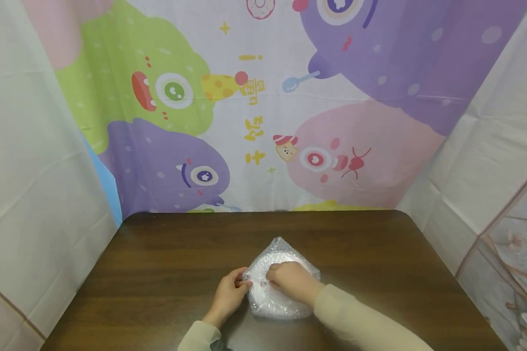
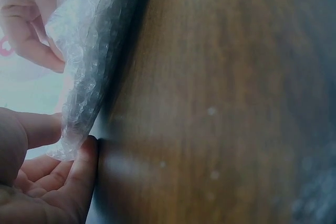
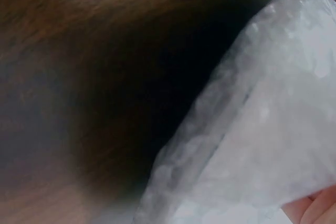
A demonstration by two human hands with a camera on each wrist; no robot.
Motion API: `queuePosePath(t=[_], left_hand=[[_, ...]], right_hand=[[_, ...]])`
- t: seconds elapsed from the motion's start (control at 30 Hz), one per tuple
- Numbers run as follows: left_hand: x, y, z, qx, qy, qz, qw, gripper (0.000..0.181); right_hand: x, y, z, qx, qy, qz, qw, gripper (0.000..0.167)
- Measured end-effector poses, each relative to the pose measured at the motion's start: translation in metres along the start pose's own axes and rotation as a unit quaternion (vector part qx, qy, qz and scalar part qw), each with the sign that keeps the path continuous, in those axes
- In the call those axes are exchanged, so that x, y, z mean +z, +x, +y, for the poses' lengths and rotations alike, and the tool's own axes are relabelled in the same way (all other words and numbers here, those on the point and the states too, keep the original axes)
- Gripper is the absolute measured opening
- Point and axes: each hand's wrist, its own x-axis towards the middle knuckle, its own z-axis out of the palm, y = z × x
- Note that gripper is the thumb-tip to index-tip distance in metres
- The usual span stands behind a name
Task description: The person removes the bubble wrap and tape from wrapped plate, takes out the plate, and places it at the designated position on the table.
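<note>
A round white object point(image 1: 285, 306) wrapped in clear bubble wrap point(image 1: 279, 243) lies on the brown table. The left hand point(image 1: 229, 295) pinches the wrap's left edge between thumb and fingers; in the left wrist view, the thumb is on one side of the bubble wrap point(image 2: 86, 72) and the fingers of the left hand point(image 2: 50, 177) are on the other. Over the top of the object is the right hand point(image 1: 293, 282), its fingers bent down at the wrap; whether they grip it is hidden. In the right wrist view, bubble wrap point(image 3: 262, 129) fills the right side, with fingertips point(image 3: 315, 208) at the corner.
The dark wooden table point(image 1: 167, 253) extends around the package. Behind it hangs a curtain point(image 1: 246, 185) with cartoon figures, and pale cloth point(image 1: 30, 161) hangs at the left. Floral-patterned sheeting point(image 1: 514, 253) is at the right.
</note>
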Motion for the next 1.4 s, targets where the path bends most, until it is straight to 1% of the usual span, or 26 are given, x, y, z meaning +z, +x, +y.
queuePosePath(t=[0.17, 0.27, 0.3, 0.33, 0.47, 0.57, 0.7, 0.9, 1.07, 1.2, 1.3, 1.4], left_hand=[[0.000, 0.001, -0.001, -0.004, 0.005, 0.003, 1.0000, 0.041], [0.000, 0.002, -0.001, -0.006, 0.011, 0.007, 0.9999, 0.040], [0.000, 0.002, -0.001, 0.000, 0.014, 0.006, 0.9999, 0.040], [0.000, 0.002, -0.001, -0.004, 0.013, 0.007, 0.9999, 0.040], [0.000, 0.003, 0.000, -0.001, 0.012, 0.007, 0.9999, 0.040], [0.000, 0.003, 0.001, 0.000, 0.009, 0.008, 0.9999, 0.040], [-0.001, 0.002, 0.001, 0.005, 0.011, 0.009, 0.9999, 0.039], [-0.001, 0.000, 0.001, 0.007, 0.014, 0.008, 0.9998, 0.040], [-0.001, 0.000, -0.001, 0.009, 0.017, 0.006, 0.9998, 0.039], [0.000, 0.001, -0.003, 0.003, 0.020, 0.006, 0.9998, 0.038], [0.000, 0.000, -0.004, -0.001, 0.020, 0.003, 0.9998, 0.039], [0.000, 0.000, -0.004, 0.003, 0.023, 0.001, 0.9997, 0.039]], right_hand=[[0.002, 0.003, -0.002, 0.004, -0.023, 0.006, 0.9997, 0.013], [0.002, 0.005, -0.002, 0.006, -0.026, -0.003, 0.9996, 0.014], [0.002, 0.006, -0.001, 0.006, -0.024, -0.009, 0.9997, 0.015], [0.002, 0.006, 0.000, 0.005, -0.021, -0.014, 0.9997, 0.016], [0.002, 0.007, 0.003, 0.013, 0.016, -0.030, 0.9993, 0.015], [0.001, 0.007, 0.007, 0.027, 0.053, -0.031, 0.9978, 0.012], [-0.001, 0.005, 0.011, 0.043, 0.086, -0.029, 0.9949, 0.005], [-0.002, 0.002, 0.012, 0.065, 0.112, -0.026, 0.9912, 0.010], [0.000, 0.001, 0.012, 0.078, 0.126, -0.014, 0.9889, 0.010], [0.002, 0.003, 0.012, 0.097, 0.150, -0.005, 0.9839, 0.009], [0.003, 0.005, 0.013, 0.114, 0.174, 0.000, 0.9782, 0.009], [0.003, 0.006, 0.015, 0.117, 0.188, -0.003, 0.9751, 0.007]])
